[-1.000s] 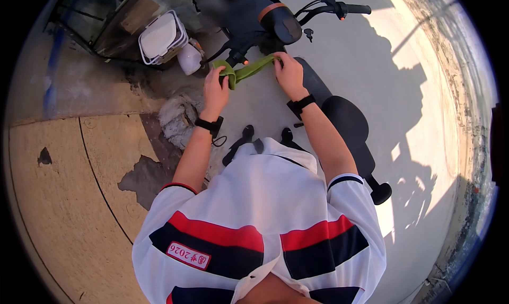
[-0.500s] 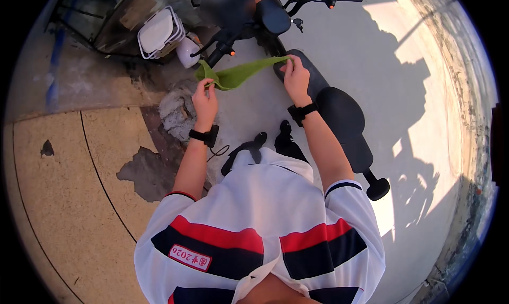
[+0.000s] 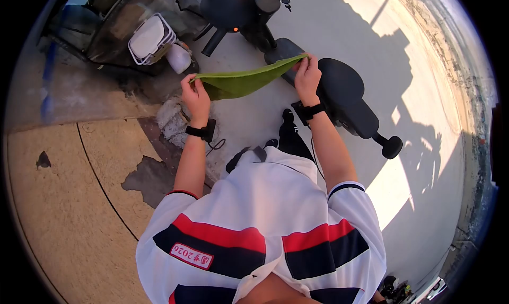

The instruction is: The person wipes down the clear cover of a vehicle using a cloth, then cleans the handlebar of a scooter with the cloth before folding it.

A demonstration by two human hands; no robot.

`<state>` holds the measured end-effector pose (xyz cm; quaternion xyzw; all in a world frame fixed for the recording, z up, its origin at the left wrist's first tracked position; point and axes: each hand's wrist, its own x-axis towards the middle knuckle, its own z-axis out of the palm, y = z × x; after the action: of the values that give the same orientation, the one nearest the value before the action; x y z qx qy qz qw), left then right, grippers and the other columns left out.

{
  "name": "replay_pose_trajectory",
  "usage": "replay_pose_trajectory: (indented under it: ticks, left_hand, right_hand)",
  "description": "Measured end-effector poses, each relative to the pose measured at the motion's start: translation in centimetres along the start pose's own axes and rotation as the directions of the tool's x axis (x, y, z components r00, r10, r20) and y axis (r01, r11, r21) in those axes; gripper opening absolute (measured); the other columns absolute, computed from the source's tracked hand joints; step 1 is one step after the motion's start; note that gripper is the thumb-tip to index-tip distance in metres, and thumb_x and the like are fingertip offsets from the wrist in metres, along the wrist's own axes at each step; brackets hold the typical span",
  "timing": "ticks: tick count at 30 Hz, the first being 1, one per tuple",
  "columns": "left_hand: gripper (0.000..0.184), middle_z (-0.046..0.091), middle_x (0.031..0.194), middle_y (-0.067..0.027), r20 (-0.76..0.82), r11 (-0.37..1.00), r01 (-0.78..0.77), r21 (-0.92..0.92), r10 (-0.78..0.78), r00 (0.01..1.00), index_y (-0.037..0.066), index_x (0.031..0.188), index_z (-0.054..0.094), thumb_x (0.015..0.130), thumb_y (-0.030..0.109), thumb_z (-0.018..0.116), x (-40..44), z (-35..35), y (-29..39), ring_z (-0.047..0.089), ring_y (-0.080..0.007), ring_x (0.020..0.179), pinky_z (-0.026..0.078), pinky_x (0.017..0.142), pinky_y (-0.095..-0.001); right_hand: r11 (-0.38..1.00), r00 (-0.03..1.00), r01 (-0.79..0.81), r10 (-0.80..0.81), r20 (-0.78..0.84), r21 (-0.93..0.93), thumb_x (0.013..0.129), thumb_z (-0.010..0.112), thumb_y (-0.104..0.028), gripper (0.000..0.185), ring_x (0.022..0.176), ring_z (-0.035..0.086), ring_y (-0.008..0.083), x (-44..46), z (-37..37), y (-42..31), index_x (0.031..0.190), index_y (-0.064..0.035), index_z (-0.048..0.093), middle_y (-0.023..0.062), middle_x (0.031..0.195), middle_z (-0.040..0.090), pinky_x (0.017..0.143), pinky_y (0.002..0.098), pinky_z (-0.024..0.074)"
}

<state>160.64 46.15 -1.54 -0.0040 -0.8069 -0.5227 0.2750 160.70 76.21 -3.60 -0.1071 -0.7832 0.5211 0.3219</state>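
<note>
A green cloth [image 3: 238,82] is stretched between my two hands in front of me, its upper edge pulled nearly straight and its middle hanging down. My left hand [image 3: 196,98] pinches the left corner between thumb and fingers. At the other corner, my right hand [image 3: 307,80] is closed on the cloth in the same way. Beyond the cloth stands an electric scooter with a black seat [image 3: 339,84] and a dark handlebar grip [image 3: 214,42]. My right hand is close to the seat's left side.
A white basket with a lid [image 3: 152,38] and a pale rounded object [image 3: 178,58] stand at upper left beside a dark metal frame. Below them lies a broken grey lump [image 3: 172,118]. Tan boards [image 3: 69,198] cover the left ground; pale concrete [image 3: 382,113] lies right.
Both hands have moved apart, drawing the slack, folded cloth into a wider, straighter span. With the view shifting, the scooter's handlebars now sit higher in the frame.
</note>
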Motion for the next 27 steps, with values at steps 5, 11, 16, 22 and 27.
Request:
replay_pose_trajectory:
  ticks: [5,11,16,22,27]
  left_hand:
    - [0.011,0.063,0.075,-0.0070,0.241,0.993,-0.071,-0.099,0.093,0.966,0.000,0.106,0.058,0.096,0.006,0.056,-2.7,1.6,-0.4,0.063,-0.0157,0.068,0.051,0.065,-0.0294]
    - [0.011,0.062,0.072,-0.0052,0.543,0.965,0.065,-0.255,0.087,0.835,0.000,0.106,0.058,0.098,0.006,0.055,-6.9,5.9,3.5,0.060,-0.0110,0.065,0.048,0.061,-0.0261]
    - [0.013,0.064,0.075,-0.0036,0.664,0.916,0.060,-0.397,0.242,0.708,0.001,0.108,0.059,0.101,0.008,0.052,-11.0,11.8,8.9,0.061,-0.0097,0.069,0.050,0.066,-0.0245]
    - [0.014,0.066,0.082,-0.0045,0.719,0.821,0.092,-0.564,0.433,0.544,0.001,0.109,0.059,0.103,0.010,0.050,-19.3,19.8,17.4,0.062,-0.0104,0.073,0.051,0.071,-0.0251]
    - [0.016,0.067,0.087,-0.0059,0.742,0.767,0.132,-0.628,0.539,0.399,0.000,0.111,0.058,0.104,0.010,0.048,-27.6,24.2,25.1,0.062,-0.0108,0.076,0.051,0.073,-0.0250]
  right_hand:
    - [0.997,0.988,-0.076,0.071,-0.136,-0.032,0.102,0.046,-0.009,0.015,0.056,0.065,0.0159,-4.6,-5.4,-0.3,0.111,-0.0043,0.057,0.0068,0.064,0.065,0.056,0.0289,0.0509]
    - [0.989,0.921,-0.137,0.106,-0.376,-0.055,0.103,0.044,-0.009,0.017,0.060,0.066,0.0148,-8.7,-15.0,-0.2,0.114,-0.0036,0.056,0.0075,0.067,0.066,0.058,0.0286,0.0518]
    - [0.970,0.799,-0.227,0.137,-0.586,-0.083,0.101,0.045,-0.009,0.017,0.062,0.064,0.0166,-12.1,-24.3,-0.4,0.113,-0.0026,0.056,0.0086,0.073,0.065,0.060,0.0304,0.0507]
    - [0.961,0.644,-0.247,0.065,-0.762,-0.128,0.098,0.046,-0.005,0.017,0.067,0.065,0.0179,-18.8,-37.4,0.1,0.108,-0.0020,0.059,0.0107,0.078,0.066,0.063,0.0314,0.0508]
    - [0.899,0.496,-0.368,-0.025,-0.868,-0.236,0.096,0.048,-0.002,0.020,0.071,0.066,0.0148,-25.6,-47.2,0.8,0.111,0.0001,0.060,0.0079,0.082,0.067,0.066,0.0284,0.0531]
